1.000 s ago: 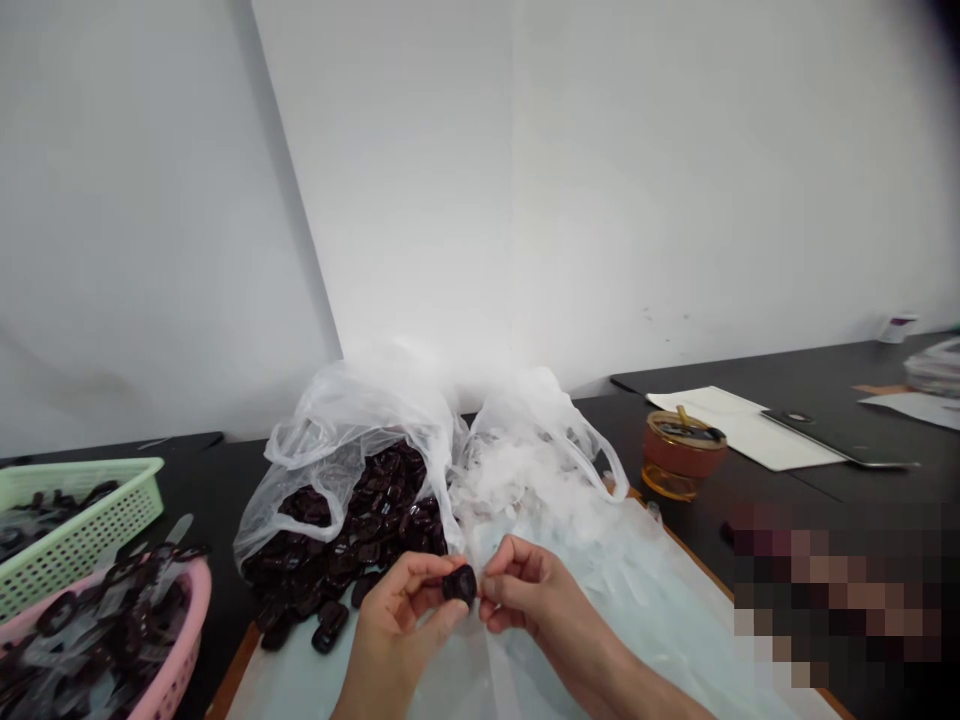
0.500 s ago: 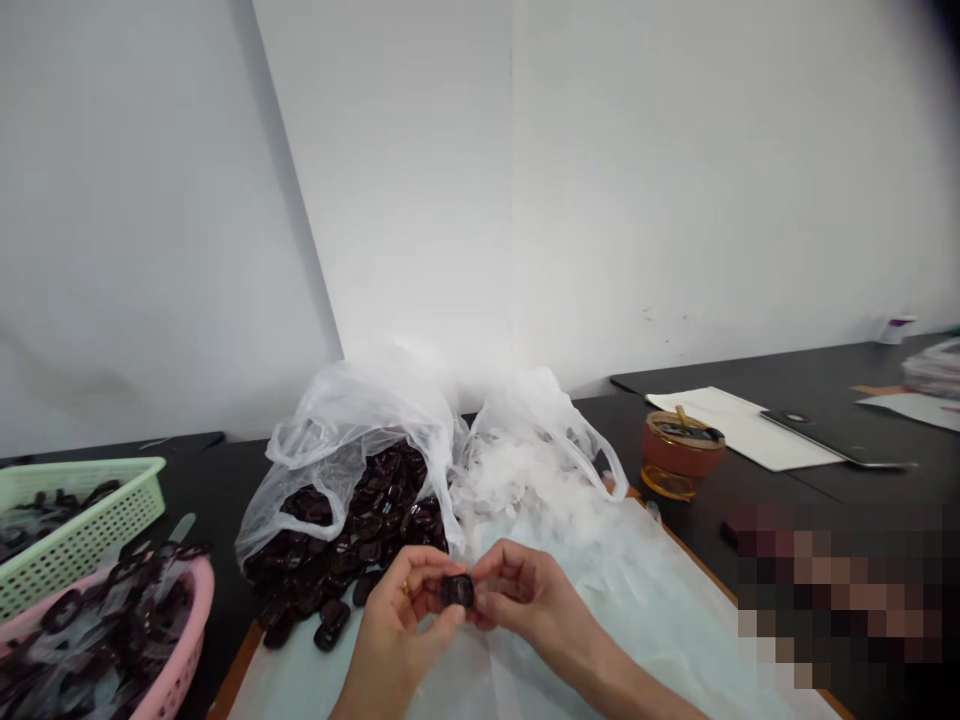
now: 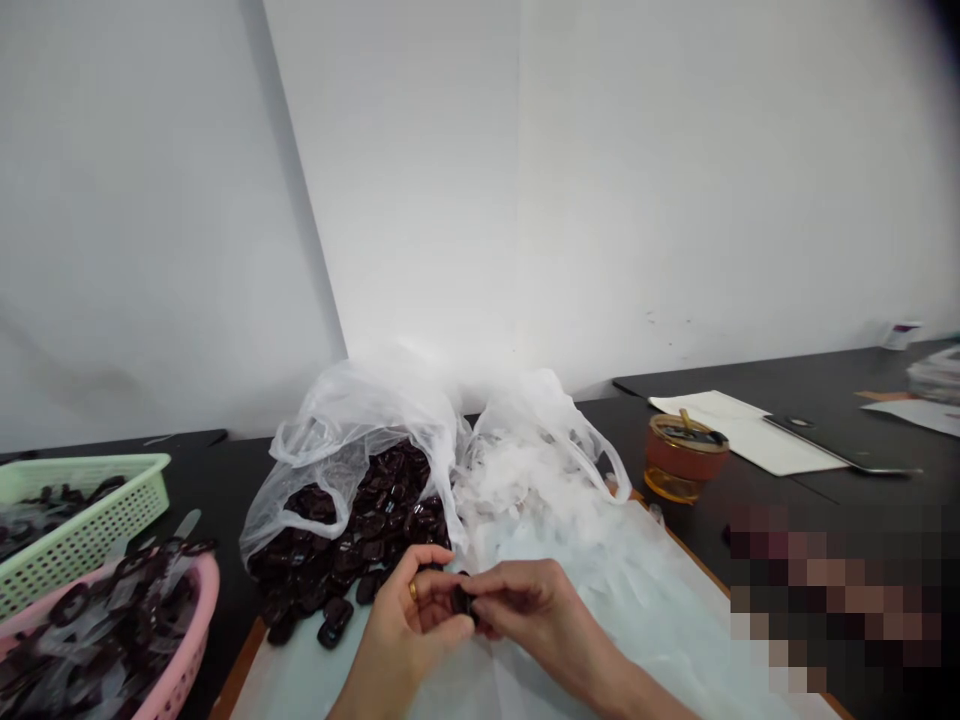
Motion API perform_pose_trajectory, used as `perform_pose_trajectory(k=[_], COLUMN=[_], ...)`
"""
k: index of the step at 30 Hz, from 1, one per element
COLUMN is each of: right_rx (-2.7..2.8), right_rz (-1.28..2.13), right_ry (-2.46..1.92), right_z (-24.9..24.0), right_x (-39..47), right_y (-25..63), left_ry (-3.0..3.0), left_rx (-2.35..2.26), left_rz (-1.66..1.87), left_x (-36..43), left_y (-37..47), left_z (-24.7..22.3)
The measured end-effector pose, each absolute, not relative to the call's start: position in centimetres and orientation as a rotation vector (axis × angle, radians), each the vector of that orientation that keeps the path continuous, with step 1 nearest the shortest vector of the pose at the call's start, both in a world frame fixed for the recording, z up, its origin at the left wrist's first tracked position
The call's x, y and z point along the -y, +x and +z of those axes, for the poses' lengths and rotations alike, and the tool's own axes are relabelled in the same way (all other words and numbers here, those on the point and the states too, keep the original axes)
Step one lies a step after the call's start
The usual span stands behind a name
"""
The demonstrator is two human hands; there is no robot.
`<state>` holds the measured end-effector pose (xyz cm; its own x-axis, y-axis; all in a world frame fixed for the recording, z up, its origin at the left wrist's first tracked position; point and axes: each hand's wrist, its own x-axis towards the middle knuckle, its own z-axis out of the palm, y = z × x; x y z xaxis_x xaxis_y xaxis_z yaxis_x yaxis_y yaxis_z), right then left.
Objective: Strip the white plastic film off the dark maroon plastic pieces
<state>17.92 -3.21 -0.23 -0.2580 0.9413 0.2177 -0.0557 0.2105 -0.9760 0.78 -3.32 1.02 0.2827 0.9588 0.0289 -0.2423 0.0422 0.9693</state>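
Note:
Between my two hands, above the pale sheet, is a small glossy dark plastic piece. My left hand, with a gold ring on one finger, pinches it from the left. The fingers of my right hand close on its right side and cover part of it. Just beyond my left hand, a heap of similar dark pieces spills from a clear plastic bag. A second bag behind my right hand holds thin, whitish translucent bits.
At left stand a green basket and a pink basket, both with dark pieces and clear film. An amber cup with a lid, white paper and a dark flat device lie to the right. A wall rises behind.
The dark piece has turned between my fingers, its broad face no longer toward me. My right hand has closed further over it. The view has shifted slightly.

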Motion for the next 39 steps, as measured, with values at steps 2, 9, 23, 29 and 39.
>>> perform_pose_trajectory(k=[2,9,23,29,39], right_rx=[1.457,1.503,1.733,1.738,1.642], right_rz=[1.205,1.137,0.613,0.831,1.03], right_ry=[-0.913,-0.96,-1.012,-1.052,-0.982], right_z=[-0.4,-0.2,2.0,1.9,1.8], right_x=[3.2,3.5,4.3,4.3,4.1], right_y=[18.0,18.0,17.9,18.4,18.6], left_ry=[1.067,1.081,1.157,1.119,1.089], left_rx=[-0.782,-0.776,-0.85,-0.912,-0.888], left_rz=[1.11,1.096,1.073,0.988,0.935], left_x=[3.3,3.2,3.2,3.3,3.1], left_y=[0.9,1.0,1.0,0.8,0.5], left_z=[1.1,0.6,0.7,1.4,0.5])
